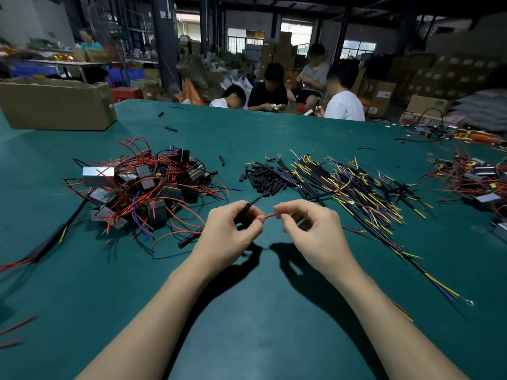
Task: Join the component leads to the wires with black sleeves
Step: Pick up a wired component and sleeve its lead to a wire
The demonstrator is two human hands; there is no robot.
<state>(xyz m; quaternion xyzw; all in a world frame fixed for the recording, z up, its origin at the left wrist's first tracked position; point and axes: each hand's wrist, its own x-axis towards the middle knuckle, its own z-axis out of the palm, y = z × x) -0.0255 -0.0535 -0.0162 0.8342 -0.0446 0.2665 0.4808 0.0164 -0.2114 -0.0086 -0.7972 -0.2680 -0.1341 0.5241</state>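
**A:** What are the fingers doing?

**B:** The left hand (233,231) pinches a black sleeve (253,201) with its fingers (256,219) closed on it. The right hand (304,229) pinches a red lead (271,215) at its tip. The lead runs across the small gap between both hands, in the middle of the frame.

**A:** Is the lead in the sleeve yet?

**B:** I can't tell. The fingers hide that end.

**A:** What could go wrong?

**B:** The thin lead could bend or miss the sleeve's little hole if it is pushed crooked. It could also slip out if the pinch gets loose.

**A:** What is around the hands?

**B:** On the green desk (274,325), loose sleeves (263,178) lie just above. Parts with red leads (145,187) sit at left. Yellow and blue wires (356,187) lie at right.
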